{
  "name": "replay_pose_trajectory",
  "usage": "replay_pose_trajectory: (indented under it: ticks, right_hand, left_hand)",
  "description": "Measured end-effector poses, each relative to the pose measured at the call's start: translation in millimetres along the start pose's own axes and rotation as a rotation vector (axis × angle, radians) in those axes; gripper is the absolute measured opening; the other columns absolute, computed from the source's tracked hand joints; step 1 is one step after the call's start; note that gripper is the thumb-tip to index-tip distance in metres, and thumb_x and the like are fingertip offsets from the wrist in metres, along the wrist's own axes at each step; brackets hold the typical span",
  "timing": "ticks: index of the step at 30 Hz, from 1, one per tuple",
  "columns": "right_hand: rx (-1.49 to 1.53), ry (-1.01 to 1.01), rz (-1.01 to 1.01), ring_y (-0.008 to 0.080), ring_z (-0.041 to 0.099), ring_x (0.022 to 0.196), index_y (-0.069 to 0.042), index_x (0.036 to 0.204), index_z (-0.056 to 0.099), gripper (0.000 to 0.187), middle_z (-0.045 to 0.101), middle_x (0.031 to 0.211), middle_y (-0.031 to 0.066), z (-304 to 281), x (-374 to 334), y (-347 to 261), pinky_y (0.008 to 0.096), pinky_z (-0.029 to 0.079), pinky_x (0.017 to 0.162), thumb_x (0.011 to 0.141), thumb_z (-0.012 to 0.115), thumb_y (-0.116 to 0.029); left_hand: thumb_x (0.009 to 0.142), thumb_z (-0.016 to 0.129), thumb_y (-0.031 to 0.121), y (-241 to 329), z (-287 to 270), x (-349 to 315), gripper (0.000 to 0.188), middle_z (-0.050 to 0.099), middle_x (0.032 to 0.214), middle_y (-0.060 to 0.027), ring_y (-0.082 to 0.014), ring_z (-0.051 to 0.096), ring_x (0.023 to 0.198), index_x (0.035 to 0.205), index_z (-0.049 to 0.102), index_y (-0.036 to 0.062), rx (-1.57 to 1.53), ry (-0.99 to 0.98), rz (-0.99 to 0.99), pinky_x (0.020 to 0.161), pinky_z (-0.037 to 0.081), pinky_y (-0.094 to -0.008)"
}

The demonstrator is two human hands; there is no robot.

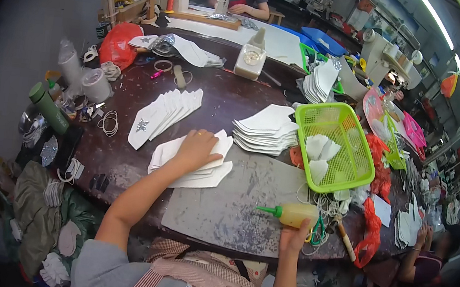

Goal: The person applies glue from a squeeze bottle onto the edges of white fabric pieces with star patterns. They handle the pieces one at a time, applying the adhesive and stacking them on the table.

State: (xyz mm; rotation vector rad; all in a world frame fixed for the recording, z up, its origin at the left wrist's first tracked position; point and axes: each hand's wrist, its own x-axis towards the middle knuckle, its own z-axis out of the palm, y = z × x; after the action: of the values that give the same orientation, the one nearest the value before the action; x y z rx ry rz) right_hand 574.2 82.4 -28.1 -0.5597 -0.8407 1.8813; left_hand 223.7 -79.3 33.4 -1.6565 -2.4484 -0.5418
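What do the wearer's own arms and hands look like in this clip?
Both hands are ungloved and both forearms bare. The left hand has what looks like a gold-coloured ring on one finger; the right hand shows none. A plain grey short sleeve covers the left upper arm.

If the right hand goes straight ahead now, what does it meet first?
With its squeeze bottle leading, the right hand would probably meet the loose white cord, then the green basket; depth is unclear.
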Motion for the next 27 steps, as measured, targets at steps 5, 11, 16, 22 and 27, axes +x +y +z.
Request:
replay_pose_trajectory:
  ticks: [5,11,16,22,27]
  right_hand:
    - [0.151,0.013,0.052,0.0274,0.057,0.119,-0.008,0.137,0.045,0.058,0.056,0.132,0.0094,6,-6,-7,0.0438,0.049,0.1,0.093,0.064,-0.042]
    - [0.19,-0.016,0.063,0.0275,0.057,0.118,-0.008,0.137,0.044,0.058,0.055,0.132,0.0113,4,-16,-15,0.0449,0.051,0.098,0.093,0.064,-0.04]
    - [-0.03,0.017,0.076,0.0245,0.061,0.108,-0.004,0.131,0.049,0.047,0.06,0.121,0.0099,22,-29,-4,0.0406,0.053,0.091,0.094,0.066,-0.027]
    - [-0.301,0.053,0.077,0.0159,0.062,0.091,0.002,0.113,0.056,0.035,0.062,0.103,0.0071,61,-21,5,0.0313,0.052,0.078,0.09,0.072,-0.019]
    - [-0.344,0.04,0.098,0.0152,0.061,0.088,0.002,0.113,0.056,0.04,0.062,0.101,0.007,59,-14,7,0.0298,0.053,0.074,0.088,0.075,-0.023]
  left_hand:
    - [0.082,0.071,0.014,6,-8,-7,0.018,0.06,0.104,-0.0074,-0.0252,0.055,0.111,0.094,0.058,0.0088,-0.114,0.361,0.125,0.108,0.029,-0.0502]
    - [0.084,0.07,0.014,82,-108,-60,0.021,0.066,0.092,-0.0094,-0.0285,0.063,0.092,0.103,0.065,0.0059,-0.636,-0.084,0.173,0.085,0.047,-0.0413]
    - [0.084,0.072,0.018,80,-13,-106,0.025,0.062,0.102,-0.0104,-0.0279,0.059,0.092,0.106,0.069,0.0071,-0.532,-0.159,0.173,0.081,0.047,-0.0375]
    - [0.082,0.073,0.021,80,0,-109,0.025,0.057,0.103,-0.0081,-0.0253,0.056,0.09,0.105,0.07,0.0105,-0.445,-0.076,0.2,0.081,0.045,-0.0359]
    - [0.081,0.074,0.021,79,1,-109,0.024,0.058,0.103,-0.0078,-0.0251,0.056,0.088,0.103,0.071,0.0103,-0.48,-0.065,0.182,0.08,0.046,-0.0361]
